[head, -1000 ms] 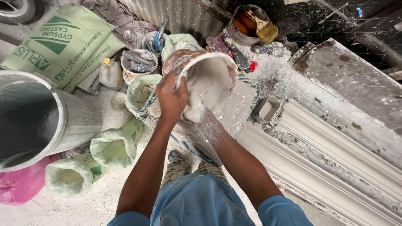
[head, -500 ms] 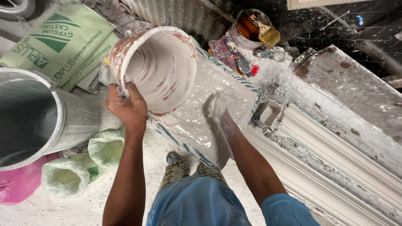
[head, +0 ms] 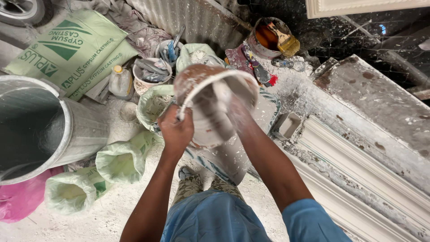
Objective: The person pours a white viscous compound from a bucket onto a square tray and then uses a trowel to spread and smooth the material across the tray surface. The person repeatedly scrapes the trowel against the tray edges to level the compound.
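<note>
We grip the rim of a plaster-caked bucket (head: 210, 121) with our left hand (head: 176, 130), fingers curled tight around its edge, the bucket tipped toward us just above those fingers. Our right hand (head: 235, 114) reaches inside the bucket; it is blurred, so we cannot tell how its fingers sit. Left of our left fingers stand an open green sack (head: 152, 105) and a grey barrel (head: 85, 130); beyond the right fingers lies a white moulding (head: 358, 166).

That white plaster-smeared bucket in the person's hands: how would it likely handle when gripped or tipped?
The white bucket probably flexes little: the left hand lifts it by the rim alone. Wet plaster coating its walls likely makes it slippery. It seems fairly light, since it is held tilted in the air while the right hand reaches inside.
</note>
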Available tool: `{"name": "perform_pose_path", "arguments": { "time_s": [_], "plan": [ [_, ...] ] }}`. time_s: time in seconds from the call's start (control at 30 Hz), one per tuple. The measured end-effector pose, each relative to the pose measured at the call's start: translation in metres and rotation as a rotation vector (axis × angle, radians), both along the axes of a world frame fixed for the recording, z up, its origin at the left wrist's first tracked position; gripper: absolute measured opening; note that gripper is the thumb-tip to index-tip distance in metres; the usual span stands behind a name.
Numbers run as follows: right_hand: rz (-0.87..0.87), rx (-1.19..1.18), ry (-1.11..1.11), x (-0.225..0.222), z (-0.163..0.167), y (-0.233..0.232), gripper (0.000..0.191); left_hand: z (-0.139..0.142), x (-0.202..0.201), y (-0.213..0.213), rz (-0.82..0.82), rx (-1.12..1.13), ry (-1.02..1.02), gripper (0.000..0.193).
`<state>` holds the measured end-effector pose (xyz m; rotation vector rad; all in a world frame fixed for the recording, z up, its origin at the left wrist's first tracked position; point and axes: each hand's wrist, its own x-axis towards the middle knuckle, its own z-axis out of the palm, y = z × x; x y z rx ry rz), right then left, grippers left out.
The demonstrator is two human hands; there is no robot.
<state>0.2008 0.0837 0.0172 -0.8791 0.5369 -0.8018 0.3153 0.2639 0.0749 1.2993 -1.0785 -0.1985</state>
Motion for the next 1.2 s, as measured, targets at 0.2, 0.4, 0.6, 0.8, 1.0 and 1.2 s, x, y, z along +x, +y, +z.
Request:
{"name": "perform_pose_path", "arguments": {
  "time_s": [0.2,0.4,0.6,0.8,1.0,1.2],
  "plan": [
    [0.266,-0.399,0.258,0.005,-0.024,0.04,0.014,0.014,-0.004,0.002,-0.167,0.017,-0.03,0.006],
    [0.216,-1.008,0.634,-0.058,-0.012,0.019,0.016,0.028,0.002,0.008,-0.029,0.113,-0.033,0.01],
    [0.205,-1.399,1.257,-0.075,-0.014,-0.007,0.019,0.055,-0.014,0.026,-0.079,-0.027,-0.132,0.01],
    [0.464,-0.111,0.342,-0.031,-0.025,0.097,0.022,0.044,-0.033,0.011,-0.021,-0.155,-0.093,0.01],
    [0.044,0.647,-0.447,-0.007,0.0,0.102,0.026,0.011,-0.03,0.001,0.062,-0.004,-0.046,0.014],
    [0.145,0.571,-0.631,-0.073,-0.014,0.073,0.043,0.005,-0.011,0.01,0.209,-0.039,0.116,0.01]
  ]
}}
